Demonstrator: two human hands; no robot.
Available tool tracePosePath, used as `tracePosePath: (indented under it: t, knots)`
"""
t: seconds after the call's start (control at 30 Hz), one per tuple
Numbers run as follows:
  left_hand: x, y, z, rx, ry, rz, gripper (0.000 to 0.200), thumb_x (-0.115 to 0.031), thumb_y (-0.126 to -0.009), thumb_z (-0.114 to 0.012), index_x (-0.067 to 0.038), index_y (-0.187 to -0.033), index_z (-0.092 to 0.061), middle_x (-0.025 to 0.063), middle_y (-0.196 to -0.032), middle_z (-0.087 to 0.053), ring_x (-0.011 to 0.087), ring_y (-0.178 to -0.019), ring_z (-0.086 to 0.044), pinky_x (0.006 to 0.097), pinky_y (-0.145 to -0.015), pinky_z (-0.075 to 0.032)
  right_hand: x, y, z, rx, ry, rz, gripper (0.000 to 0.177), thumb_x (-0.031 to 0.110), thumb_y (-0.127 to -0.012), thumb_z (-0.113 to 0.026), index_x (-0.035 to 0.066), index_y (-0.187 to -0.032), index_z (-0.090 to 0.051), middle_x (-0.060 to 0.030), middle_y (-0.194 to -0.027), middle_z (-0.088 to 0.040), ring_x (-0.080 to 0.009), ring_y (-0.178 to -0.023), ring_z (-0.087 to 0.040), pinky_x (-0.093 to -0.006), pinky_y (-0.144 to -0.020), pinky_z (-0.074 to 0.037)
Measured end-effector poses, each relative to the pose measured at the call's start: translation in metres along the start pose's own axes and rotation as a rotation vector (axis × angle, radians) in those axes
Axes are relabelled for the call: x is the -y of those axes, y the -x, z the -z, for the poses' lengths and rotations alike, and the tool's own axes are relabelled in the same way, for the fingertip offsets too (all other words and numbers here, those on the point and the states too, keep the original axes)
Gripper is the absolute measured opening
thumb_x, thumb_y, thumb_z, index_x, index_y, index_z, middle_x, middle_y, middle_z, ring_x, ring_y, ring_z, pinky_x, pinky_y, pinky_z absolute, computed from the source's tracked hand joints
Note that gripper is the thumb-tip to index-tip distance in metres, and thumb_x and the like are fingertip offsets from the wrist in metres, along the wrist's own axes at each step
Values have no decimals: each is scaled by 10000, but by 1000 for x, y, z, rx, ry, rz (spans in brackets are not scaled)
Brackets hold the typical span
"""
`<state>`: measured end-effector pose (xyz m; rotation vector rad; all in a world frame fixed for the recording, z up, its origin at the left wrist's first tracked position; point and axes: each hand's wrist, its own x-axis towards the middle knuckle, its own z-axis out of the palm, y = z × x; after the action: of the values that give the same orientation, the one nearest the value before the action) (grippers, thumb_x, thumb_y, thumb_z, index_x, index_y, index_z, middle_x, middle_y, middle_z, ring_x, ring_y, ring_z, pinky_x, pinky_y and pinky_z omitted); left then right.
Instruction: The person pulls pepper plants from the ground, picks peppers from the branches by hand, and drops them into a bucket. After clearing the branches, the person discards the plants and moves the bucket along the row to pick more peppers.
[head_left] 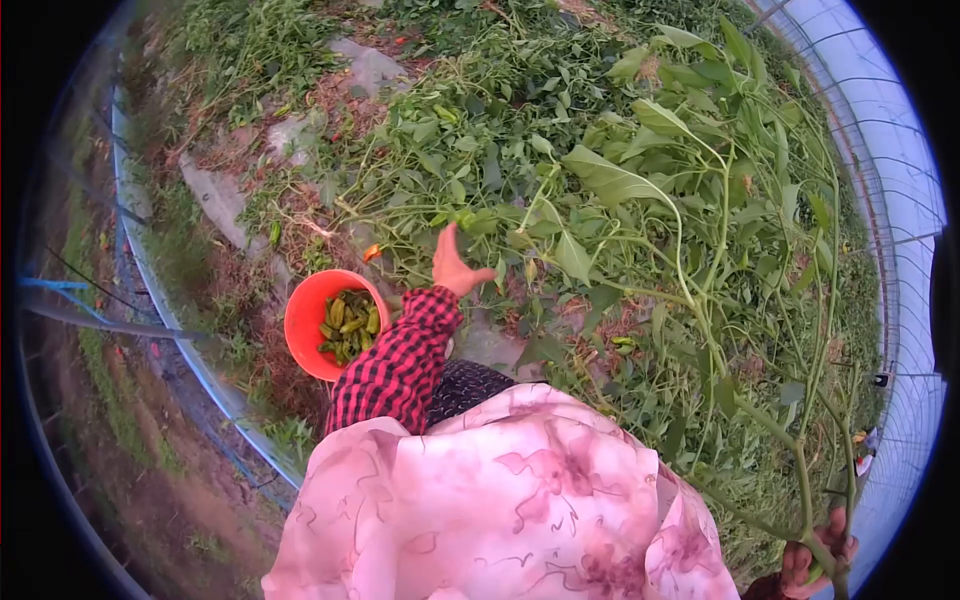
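Observation:
My left hand [457, 265], in a red and black checked sleeve, reaches over the low green plants with thumb and fingers spread and nothing between them. Just left of that forearm stands an orange-red bucket [301, 322] with several green peppers [350, 322] in it. A red-orange pepper [372, 253] lies between the bucket and the hand. At the bottom right, my right hand [818, 560] is wrapped round the thick stem of a tall leafy plant [802, 470]. Something small and green shows by its fingers.
Cut or fallen green plants [480, 150] cover much of the ground. Grey ground sheeting [215, 200] shows at the left. A pale blue pipe [165, 300] runs down the left side. A curved greenhouse wall [895, 200] stands at the right.

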<state>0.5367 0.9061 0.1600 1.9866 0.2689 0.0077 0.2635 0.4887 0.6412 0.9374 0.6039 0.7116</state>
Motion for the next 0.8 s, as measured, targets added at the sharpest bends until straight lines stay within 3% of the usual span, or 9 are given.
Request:
tracePosePath:
  t: [0.1, 0.17, 0.23, 0.27, 0.3, 0.37, 0.57, 0.63, 0.8]
  knots:
    - [-64, -33, -43, -160, -76, 290, 886, -286, -509, -766, -187, -1235, -267, 121, -1273, -233, 315, -1145, -266, 473, -918, -248, -9, 9, 10, 112, 296, 116, 570, 312, -794, -504, 55, -1239, -258, -182, -1228, -300, -244, -597, -541, -297, -426, -494]
    - [-59, -56, -59, -192, 41, 310, 730, -278, -548, -743, -150, -1144, -343, 107, -1150, -317, 276, -1035, -327, 431, -853, -286, -16, 21, 19, 141, 1701, 614, 506, 301, -812, -444, 35, -1219, -305, -180, -1258, -296, -254, -503, -518, -309, -385, -476]
    - [-48, -74, -68, -170, 154, 270, 577, -270, -587, -721, -113, -1053, -418, 93, -1027, -401, 236, -926, -388, 389, -787, -324, -18, 24, 30, 179, 2166, 921, 461, 290, -831, -384, 15, -1199, -353, -178, -1288, -292, -264, -409, -495, -321, -344, -458]
    - [-42, -79, -72, -140, 200, 234, 504, -266, -606, -709, -95, -1008, -456, 86, -965, -443, 216, -872, -419, 368, -755, -343, -17, 24, 33, 197, 2215, 994, 448, 285, -840, -355, 5, -1189, -376, -177, -1303, -291, -268, -362, -483, -327, -323, -450]
    - [-33, -83, -74, -80, 248, 180, 435, -262, -626, -698, -77, -962, -494, 79, -904, -485, 196, -817, -449, 347, -722, -362, -19, 25, 38, 106, 2121, 1092, 490, 295, -833, -321, 11, -1232, -324, -217, -913, -404, -263, -364, -495, -315, -318, -420]
    - [-16, -84, -77, 128, 311, 74, 316, -254, -664, -675, -40, -871, -569, 65, -781, -569, 157, -708, -510, 305, -656, -400, -20, 27, 42, -35, 2002, 1212, 538, 302, -826, -289, 9, -1276, -263, -236, -509, -513, -248, -360, -499, -300, -315, -392]
    - [-41, -27, -42, 849, 191, 76, 208, -224, -731, -638, -23, -747, -585, 38, -667, -574, 100, -629, -506, 263, -610, -414, 9, 44, 19, -202, 1903, 1564, 554, 318, -826, -295, -22, -1262, -275, -158, -494, -521, -154, -324, -449, -279, -320, -343]
    - [-64, -6, -34, 1018, 795, 334, 152, -164, -768, -599, -26, -810, -549, 53, -749, -559, 153, -649, -524, 280, -607, -419, 18, 48, 5, -308, 1758, 1768, 561, 338, -830, -299, -24, -1258, -285, -153, -525, -538, -138, -311, -428, -271, -344, -334]
    - [-123, 15, -48, 1177, 1001, 326, 164, -157, -796, -555, -32, -898, -527, 62, -798, -558, 179, -720, -541, 291, -667, -433, 51, 82, -20, -365, 1680, 1796, 572, 354, -828, -317, -35, -1246, -300, -135, -602, -572, -130, -310, -388, -266, -363, -316]
